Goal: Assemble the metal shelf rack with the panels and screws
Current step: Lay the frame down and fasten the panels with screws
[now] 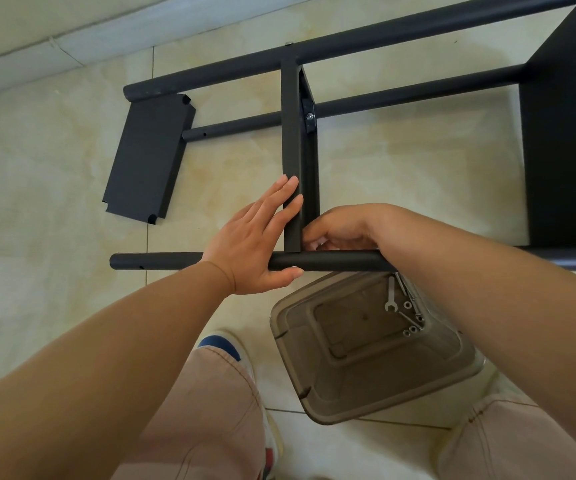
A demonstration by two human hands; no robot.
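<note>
Left hand (257, 245) lies flat, fingers straight, against the upright middle panel (291, 150), thumb under the near tube (328, 261). Right hand (343, 228) curls at their joint; whether it holds anything, I cannot tell.

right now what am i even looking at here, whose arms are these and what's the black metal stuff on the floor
This is one picture from a camera worn on a person's head, looking down at their own arms. No machine here. They are building a black shelf rack that lies on its side on the tiled floor. The left hand presses flat against an upright panel, thumb under the near tube. The right hand curls at the joint where the two meet; what its fingers hold is hidden. A loose panel lies to the left. A clear tub holds a wrench and screws.
</note>
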